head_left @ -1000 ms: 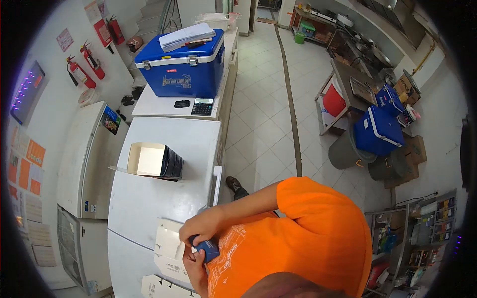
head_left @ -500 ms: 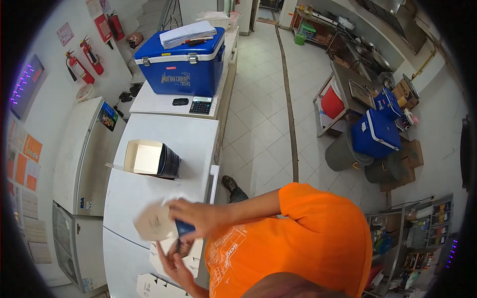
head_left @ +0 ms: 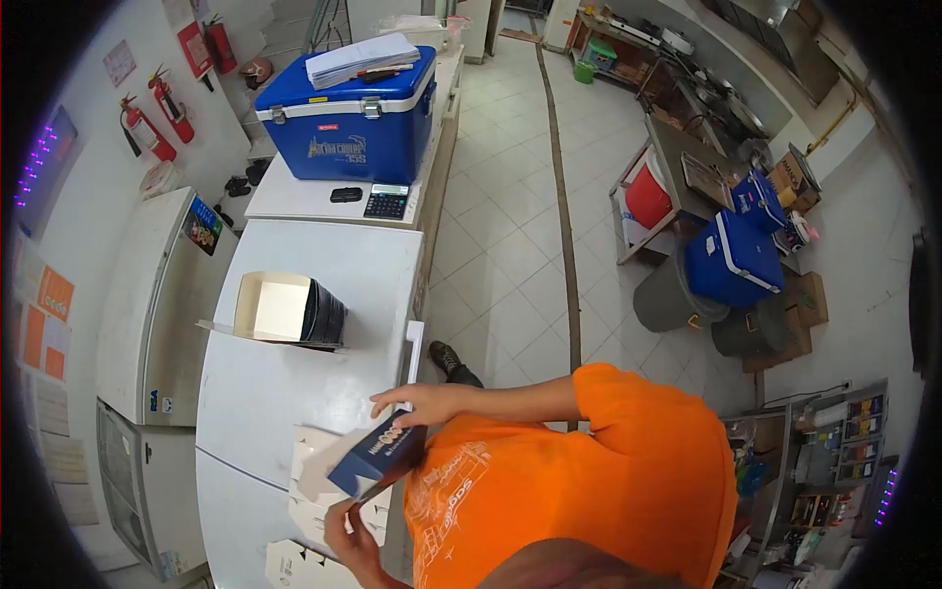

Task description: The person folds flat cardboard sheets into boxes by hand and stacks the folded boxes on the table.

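A dark blue takeaway carton point(head_left: 378, 454) with white lettering and a pale inside is held tilted near my shirt, above the white counter. My right hand point(head_left: 420, 402) grips its upper edge, fingers bent over the side. At the lower corner, my left hand point(head_left: 351, 535) pinches a flap of the carton between thumb and fingers. Beneath and beside it lie flat, unfolded white carton blanks point(head_left: 304, 447), with another blank point(head_left: 294, 566) nearer the bottom edge. Farther along the counter stands a group of nested folded cartons point(head_left: 324, 312), dark outside and cream inside.
A blue cooler point(head_left: 363, 137) topped with papers point(head_left: 361, 61) stands beyond, with a calculator point(head_left: 387, 201) and a small black object point(head_left: 345, 194) before it. A fridge point(head_left: 147, 304) is at left. Across the tiled floor are a metal table point(head_left: 677, 162), bins point(head_left: 672, 299) and more coolers point(head_left: 736, 257).
The carton has turned so its blue printed side faces up, and it has come closer to my body. My right hand shifted onto its upper edge; my left hand closed on its lower flap.
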Tool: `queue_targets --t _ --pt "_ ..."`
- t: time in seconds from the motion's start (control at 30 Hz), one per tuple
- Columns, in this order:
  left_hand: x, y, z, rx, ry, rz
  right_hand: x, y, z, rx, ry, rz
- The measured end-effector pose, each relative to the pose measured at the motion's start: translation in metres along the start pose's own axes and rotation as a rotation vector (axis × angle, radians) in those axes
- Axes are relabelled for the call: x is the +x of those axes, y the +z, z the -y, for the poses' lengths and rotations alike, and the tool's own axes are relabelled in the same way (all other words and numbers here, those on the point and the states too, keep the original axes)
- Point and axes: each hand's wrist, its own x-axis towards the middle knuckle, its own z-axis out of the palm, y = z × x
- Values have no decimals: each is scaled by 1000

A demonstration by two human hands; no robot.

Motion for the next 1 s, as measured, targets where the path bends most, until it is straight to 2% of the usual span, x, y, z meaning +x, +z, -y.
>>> queue_targets --t 0.07,0.13,0.17,0.2,0.23,0.3,0.33,0.37,0.43,0.5,0.53,0.6,0.63,0.7,0.8,0.9,0.93,1.0 --pt "-1 5 -2 -21 -100 89 1 1 15 -389 -354 3" --pt "4 1 -12 -30 -259 203 3 0 78 -29 -26 194" --pt "4 4 -12 -125 -266 244 4 3 106 156 136 286" --pt "4 7 -11 -219 -274 283 4 10 119 149 116 269" --pt "4 10 -11 -313 -284 321 3 18 118 81 -49 169" --pt "0 9 -13 -470 -440 391 4 36 117 -56 -381 -32" --pt "-2 8 -14 -548 -518 423 4 40 118 -23 -513 -113" --pt "-3 8 -15 -628 -596 453 4 41 119 -14 -572 -86" --pt "1 7 -31 -614 -568 482 1 43 122 5 -683 -29" --pt "6 7 -45 -603 -541 512 2 45 120 -126 -682 101" --pt "0 12 -38 -630 -609 493 1 43 129 -222 -673 139" --pt "-3 26 -24 -858 -784 463 2 40 130 -473 -625 276" --pt "-4 29 -21 -971 -869 443 4 38 128 -487 -608 299" --pt "-3 29 -19 -1070 -834 463 8 34 127 -514 -573 343" --pt "2 28 -30 -1122 -814 456 12 43 119 -276 -549 -74" --pt "-3 26 -20 -1083 -753 480 8 43 114 -288 -485 37" --pt "-6 25 -14 -1063 -724 500 9 37 113 -328 -503 245" --pt "-9 28 -17 -1005 -728 493 10 38 105 -340 -431 370"
